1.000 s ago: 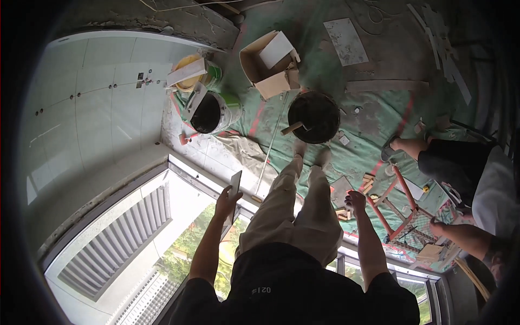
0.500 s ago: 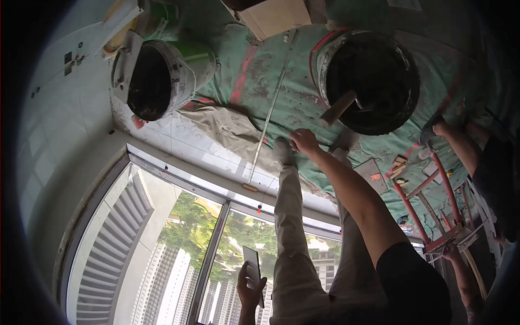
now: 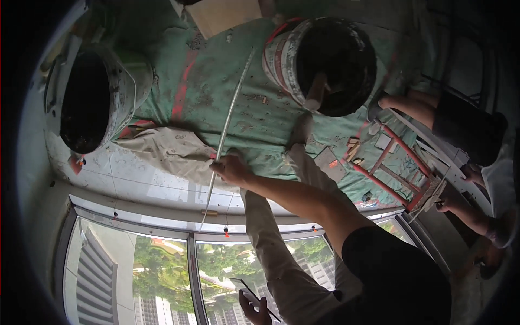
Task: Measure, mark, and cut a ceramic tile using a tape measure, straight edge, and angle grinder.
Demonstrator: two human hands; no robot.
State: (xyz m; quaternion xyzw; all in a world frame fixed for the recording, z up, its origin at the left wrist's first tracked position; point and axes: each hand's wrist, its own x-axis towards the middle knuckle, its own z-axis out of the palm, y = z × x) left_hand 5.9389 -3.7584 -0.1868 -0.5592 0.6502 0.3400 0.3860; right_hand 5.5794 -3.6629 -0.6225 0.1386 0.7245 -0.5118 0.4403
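Observation:
My right hand [image 3: 230,169] reaches down and forward, its fingers closed round a long thin silver rod [image 3: 234,100]. The rod slants from the green floor cover [image 3: 260,127] across the crumpled beige cloth [image 3: 168,149] toward the window sill; I cannot tell whether it is off the floor. Low in the view, my left hand [image 3: 253,311] holds a thin flat rectangular slab [image 3: 249,292] with a dark edge, tilted near my leg. What the slab is does not show clearly.
A large bucket of dark stuff [image 3: 279,59] with a handle [image 3: 316,95] sticking out stands ahead. Another bucket [image 3: 125,92] is at left. The window [image 3: 162,271] runs along the near side. At right a person [image 3: 466,127] is beside a red-framed stand [image 3: 417,151].
My right hand has moved left and closed on the rod. The slab in my left hand has tilted and sits lower. The whole view has shifted, so the buckets appear farther left.

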